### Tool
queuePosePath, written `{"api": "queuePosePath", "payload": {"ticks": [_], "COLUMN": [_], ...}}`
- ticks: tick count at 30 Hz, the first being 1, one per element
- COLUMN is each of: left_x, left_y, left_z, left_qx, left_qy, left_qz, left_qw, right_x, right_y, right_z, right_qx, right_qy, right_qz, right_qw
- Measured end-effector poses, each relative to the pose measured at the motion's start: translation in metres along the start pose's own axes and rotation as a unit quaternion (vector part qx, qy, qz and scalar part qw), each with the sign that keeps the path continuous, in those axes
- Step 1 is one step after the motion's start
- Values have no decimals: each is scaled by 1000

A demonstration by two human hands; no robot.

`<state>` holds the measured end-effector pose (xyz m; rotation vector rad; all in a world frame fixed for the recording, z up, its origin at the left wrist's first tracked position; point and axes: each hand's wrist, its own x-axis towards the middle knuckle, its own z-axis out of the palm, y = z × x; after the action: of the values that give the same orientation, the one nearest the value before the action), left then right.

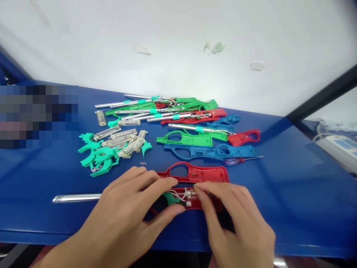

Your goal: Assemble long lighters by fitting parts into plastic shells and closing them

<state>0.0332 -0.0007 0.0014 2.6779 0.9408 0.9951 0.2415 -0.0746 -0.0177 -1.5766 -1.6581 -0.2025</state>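
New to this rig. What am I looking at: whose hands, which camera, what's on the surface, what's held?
No machine: a person's bare left hand and right hand, seen by one head-worn camera looking forward and down.

They work over a blue table. The left hand steadies an open red plastic half-shell with a silver metal tube reaching out to the left. The right fingertips are at a small clear part by white wires.

Beyond lie more half-shells in red, green and blue, clear rectangular plastic pieces, curved teal plastic pieces and a screwdriver with a purplish translucent handle. The far-left patch is pixelated, so I can't tell what's there.
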Motion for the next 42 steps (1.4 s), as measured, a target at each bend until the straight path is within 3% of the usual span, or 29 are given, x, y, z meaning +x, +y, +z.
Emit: {"api": "queuePosePath", "payload": {"ticks": [10, 19, 22, 26, 28, 35, 42], "left_x": [-2, -19, -24, -32, -37, -38, -34], "left_y": [1, -6, -11, -16, -17, -18, -19], "left_z": [1, -13, -15, -15, -16, -16, -17], "left_qx": [-41, -22, -15, -12, -4, 23, -3], "left_qy": [-9, -19, -14, -5, -11, -10, -13], "left_qz": [-17, -19, -6, 2, 5, 15, 7], "left_qw": [999, 999, 1000, 1000, 1000, 1000, 1000], "right_x": [0, 0, -1, -3, -2, 0, -1], "right_y": [2, 0, -5, 2, 14, 45, 44], "right_z": [1, 1, -3, -14, -20, -23, -16], "right_qx": [0, 8, 41, 79, 75, 0, -19], "right_qy": [-1, 0, 2, 58, 55, -84, -70], "right_qz": [-4, -2, 42, 122, 96, -43, -47], "right_qw": [1000, 1000, 998, 988, 991, 996, 996]}}
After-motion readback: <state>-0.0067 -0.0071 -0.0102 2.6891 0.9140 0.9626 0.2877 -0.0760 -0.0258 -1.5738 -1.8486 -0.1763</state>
